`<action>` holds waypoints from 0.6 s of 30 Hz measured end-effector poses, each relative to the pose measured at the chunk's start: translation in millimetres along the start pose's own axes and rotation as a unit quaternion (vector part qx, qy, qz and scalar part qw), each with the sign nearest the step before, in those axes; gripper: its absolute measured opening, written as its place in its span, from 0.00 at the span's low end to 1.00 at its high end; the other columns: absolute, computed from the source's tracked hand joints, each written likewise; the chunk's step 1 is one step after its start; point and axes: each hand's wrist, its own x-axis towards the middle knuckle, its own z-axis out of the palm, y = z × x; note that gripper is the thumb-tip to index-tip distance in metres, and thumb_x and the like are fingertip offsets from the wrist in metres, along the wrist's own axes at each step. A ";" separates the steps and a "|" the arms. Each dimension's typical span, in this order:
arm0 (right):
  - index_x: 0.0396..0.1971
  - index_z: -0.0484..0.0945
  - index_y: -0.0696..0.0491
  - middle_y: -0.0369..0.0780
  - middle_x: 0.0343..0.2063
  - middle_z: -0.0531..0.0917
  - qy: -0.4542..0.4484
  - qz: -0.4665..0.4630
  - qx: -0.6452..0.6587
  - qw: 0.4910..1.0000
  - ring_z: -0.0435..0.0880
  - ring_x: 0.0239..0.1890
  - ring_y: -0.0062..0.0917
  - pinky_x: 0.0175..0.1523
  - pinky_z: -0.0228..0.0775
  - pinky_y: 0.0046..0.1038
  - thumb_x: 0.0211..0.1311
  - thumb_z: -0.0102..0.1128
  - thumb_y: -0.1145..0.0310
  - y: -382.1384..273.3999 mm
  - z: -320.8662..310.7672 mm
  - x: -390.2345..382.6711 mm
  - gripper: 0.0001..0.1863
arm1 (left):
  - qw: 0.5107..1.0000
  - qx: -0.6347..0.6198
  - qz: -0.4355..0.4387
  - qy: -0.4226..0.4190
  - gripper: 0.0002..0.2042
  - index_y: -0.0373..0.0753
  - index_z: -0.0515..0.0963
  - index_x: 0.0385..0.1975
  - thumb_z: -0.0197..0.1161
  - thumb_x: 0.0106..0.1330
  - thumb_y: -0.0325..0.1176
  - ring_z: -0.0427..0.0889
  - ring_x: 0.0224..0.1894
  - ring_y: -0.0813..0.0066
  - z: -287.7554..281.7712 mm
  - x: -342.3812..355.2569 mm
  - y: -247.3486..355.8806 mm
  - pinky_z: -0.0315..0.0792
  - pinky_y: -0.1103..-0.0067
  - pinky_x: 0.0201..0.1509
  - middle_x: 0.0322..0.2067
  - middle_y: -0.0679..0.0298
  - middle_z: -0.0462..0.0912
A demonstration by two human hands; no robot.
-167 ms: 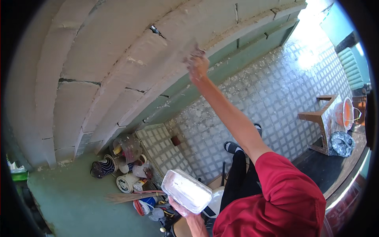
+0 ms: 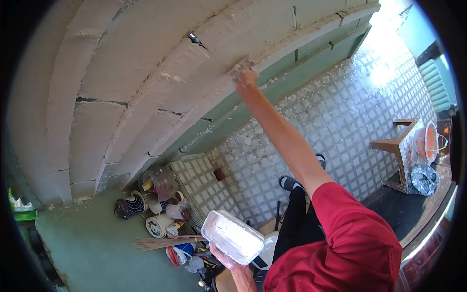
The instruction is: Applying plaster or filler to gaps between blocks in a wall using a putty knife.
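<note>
Down at my left, a clutter of buckets and jars [image 2: 155, 199] is sitting on the green floor [image 2: 97, 248], with a straw broom [image 2: 165, 242] lying across it. None of it is in my way, but I am keeping my feet clear of it.

My left hand [image 2: 227, 260] is holding the white plastic tub [image 2: 232, 237] of pale filler from below, fingers wrapped under its end and clamped on it. I am judging that the tub should be staying level and close to my chest, so the paste is not sliding toward the low corner and my reach back to it is staying short.

Above the tub, the block wall [image 2: 121, 73] is curving across the view, grey-white, with dark open cracks along several joints. My right arm in its red sleeve [image 2: 350, 233] is stretching up to it, and my right hand [image 2: 244, 76] is pressing against the wall at a joint line. My fingers are bunched together there; whether they are gripping a small blade or spreading with bare tips I cannot tell, as the hand is blurred and small.

To do this well, I am thinking the pressure should be running along the joint, not across it, pushing filler into the gap and wiping the surplus flat. At full stretch my balance is the risk, so I am keeping weight over both shoes [image 2: 292, 182] on the tiled floor [image 2: 340, 107].

Far right, a wooden stool [image 2: 396, 146] with an orange basin [image 2: 424, 141] beside it is standing well apart.
</note>
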 end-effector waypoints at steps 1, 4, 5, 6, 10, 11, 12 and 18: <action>0.24 0.75 0.55 0.30 0.18 0.70 0.017 -0.001 -0.082 0.996 0.67 0.18 0.16 0.20 0.57 0.25 0.50 0.51 0.79 13.7 25.9 -15.8 0.04 | 1.000 0.010 0.015 0.011 0.30 0.44 0.61 0.64 0.45 0.67 0.54 0.75 0.55 0.59 -3.9 1.6 3.3 0.72 0.63 0.57 0.59 0.61 0.70; 0.26 0.77 0.54 0.30 0.17 0.70 -0.082 -0.025 -0.162 0.983 0.69 0.18 0.15 0.20 0.59 0.23 0.52 0.53 0.78 23.5 29.4 -27.0 0.04 | 0.999 -0.005 0.019 0.045 0.29 0.44 0.61 0.64 0.45 0.67 0.54 0.76 0.54 0.59 -8.6 2.2 5.6 0.73 0.64 0.57 0.59 0.61 0.71; 0.28 0.78 0.54 0.30 0.17 0.70 -0.201 -0.038 -0.154 0.967 0.71 0.18 0.14 0.20 0.60 0.21 0.54 0.55 0.77 25.2 26.1 -31.1 0.04 | 0.999 -0.008 0.021 0.047 0.29 0.44 0.61 0.64 0.45 0.67 0.54 0.76 0.54 0.59 -9.9 1.4 7.9 0.73 0.64 0.57 0.59 0.61 0.71; 0.28 0.78 0.54 0.30 0.17 0.70 -0.204 -0.036 -0.156 0.966 0.71 0.18 0.14 0.20 0.60 0.21 0.54 0.55 0.77 22.0 16.4 -33.8 0.04 | 0.999 -0.012 0.015 0.037 0.29 0.44 0.61 0.64 0.44 0.67 0.54 0.76 0.54 0.59 -11.0 0.8 10.9 0.73 0.64 0.57 0.58 0.61 0.71; 0.40 0.82 0.50 0.36 0.31 0.83 -0.336 -0.351 -0.346 0.802 0.79 0.27 0.23 0.30 0.64 0.23 0.50 0.56 0.78 -20.6 -10.5 -63.8 0.16 | 0.999 -0.013 0.003 0.034 0.29 0.44 0.61 0.64 0.43 0.68 0.54 0.76 0.54 0.59 -6.7 5.2 7.4 0.74 0.64 0.56 0.59 0.60 0.70; 0.45 0.82 0.48 0.37 0.39 0.86 -0.272 -0.545 -0.458 0.648 0.81 0.33 0.26 0.37 0.66 0.26 0.49 0.60 0.78 -30.5 -10.2 -64.6 0.20 | 0.999 -0.014 0.001 0.034 0.29 0.44 0.61 0.64 0.43 0.68 0.54 0.76 0.54 0.59 -7.6 6.9 4.9 0.74 0.64 0.56 0.59 0.60 0.70; 0.45 0.82 0.48 0.37 0.39 0.86 -0.274 -0.545 -0.458 0.647 0.81 0.33 0.26 0.37 0.66 0.26 0.49 0.60 0.78 -35.3 -15.2 -58.4 0.20 | 0.999 -0.001 -0.004 0.040 0.30 0.44 0.61 0.64 0.42 0.67 0.55 0.76 0.54 0.59 -10.7 7.2 3.4 0.74 0.64 0.56 0.59 0.60 0.70; 0.50 0.80 0.40 0.32 0.50 0.82 -0.314 -0.670 -0.511 0.438 0.76 0.50 0.28 0.60 0.51 0.36 0.40 0.70 0.69 -55.9 -3.1 -12.4 0.29 | 0.998 0.030 -0.031 0.054 0.35 0.44 0.57 0.67 0.41 0.62 0.59 0.72 0.60 0.54 -49.2 24.6 -19.1 0.70 0.58 0.61 0.62 0.58 0.67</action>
